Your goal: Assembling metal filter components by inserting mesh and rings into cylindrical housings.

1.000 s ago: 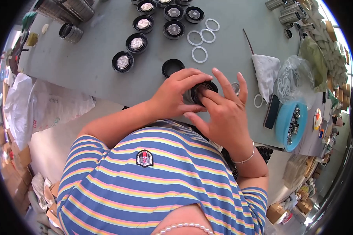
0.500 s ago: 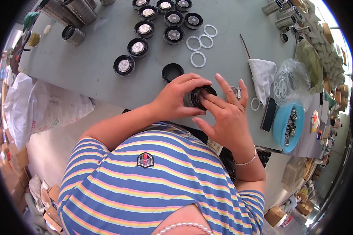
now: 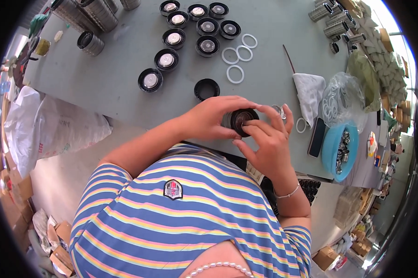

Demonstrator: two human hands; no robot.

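Note:
My left hand (image 3: pixel 212 116) is wrapped round a short black cylindrical part (image 3: pixel 244 121), fingers over its far side and thumb underneath. Its round opening is tilted toward my right hand (image 3: pixel 270 141), whose fingers are spread. One or two of those fingertips reach into the opening, and another finger lies near the rim; the thumb stands off below. Whether anything small is under the fingertips is hidden. Just beyond my left hand sits an open black ring-shaped cap (image 3: pixel 206 89). A small shiny metal piece (image 3: pixel 279 111) lies behind my right fingers.
Black caps with silver discs (image 3: pixel 167 60) stand in rows beyond. White rings (image 3: pixel 235 74) lie beside them. On the right are a white cloth (image 3: pixel 308 90), a bag of rings (image 3: pixel 338 102), a phone (image 3: pixel 316 137) and a blue basin (image 3: pixel 331 155) of metal parts. Ribbed metal cylinders (image 3: pixel 90 44) stand far left.
My right fingers have drawn partly back out of the opening, and a finger that was raised has come down near the rim. The black part has shifted slightly nearer and right.

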